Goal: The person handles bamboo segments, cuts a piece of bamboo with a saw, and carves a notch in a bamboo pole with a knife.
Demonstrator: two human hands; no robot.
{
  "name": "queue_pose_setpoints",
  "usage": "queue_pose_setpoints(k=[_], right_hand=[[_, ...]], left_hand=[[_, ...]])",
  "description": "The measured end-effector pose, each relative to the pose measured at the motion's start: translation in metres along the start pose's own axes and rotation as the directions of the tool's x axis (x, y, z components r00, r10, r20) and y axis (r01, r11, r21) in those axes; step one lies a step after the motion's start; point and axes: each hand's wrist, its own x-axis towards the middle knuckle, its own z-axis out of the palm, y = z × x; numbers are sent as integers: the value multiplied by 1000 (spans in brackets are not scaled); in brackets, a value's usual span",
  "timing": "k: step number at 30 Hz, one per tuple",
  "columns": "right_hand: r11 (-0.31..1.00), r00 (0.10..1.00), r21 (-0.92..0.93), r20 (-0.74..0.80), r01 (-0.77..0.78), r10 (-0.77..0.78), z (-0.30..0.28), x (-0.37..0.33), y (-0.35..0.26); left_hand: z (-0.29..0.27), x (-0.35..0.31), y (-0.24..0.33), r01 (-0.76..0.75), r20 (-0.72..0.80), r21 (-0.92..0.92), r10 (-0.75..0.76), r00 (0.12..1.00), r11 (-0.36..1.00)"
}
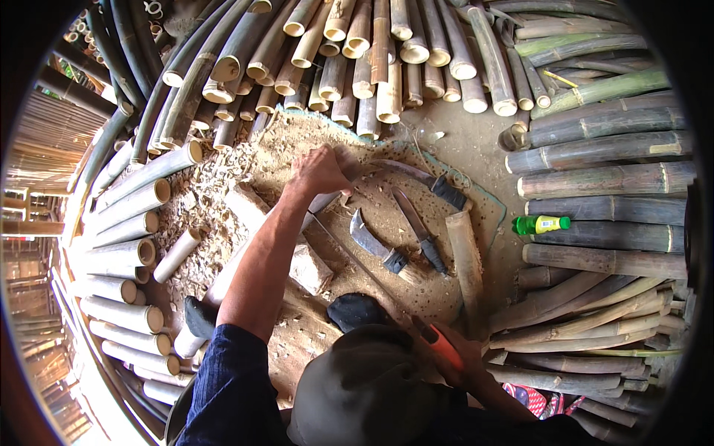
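Observation:
My left hand (318, 172) is closed round a bamboo pole (322, 202) in the middle of the ground. The pole slants down to the left beneath my forearm, and its far end is blurred. In my right hand (462, 358), at the lower right, is a saw by its orange handle (440, 343). Its long thin blade (357, 263) reaches up-left to the pole near my left hand. Right of the blade lie a curved machete (374, 241), a straight knife (418, 229) and a longer blade with a black-wrapped handle (449, 193).
Cut bamboo poles (357, 37) are stacked at the back, with others (126, 314) at the left and dark ones (606, 178) at the right. Wood chips (216, 171) cover the ground. A wooden block (309, 270), a bamboo length (465, 264) and a green bottle (541, 224) lie around.

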Motion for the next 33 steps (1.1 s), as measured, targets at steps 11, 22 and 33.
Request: queue_pose_setpoints(k=[11,22,33], right_hand=[[985,990,147,-124,86,-68,39,96,-17],[968,972,201,-209,147,-104,70,144,-13],[995,993,-8,67,-94,95,-2,-12,9]], left_hand=[[3,11,12,-46,30,26,46,999,999],[20,23,11,-117,73,6,116,990,993],[19,30,16,-14,198,43,6,980,999]])
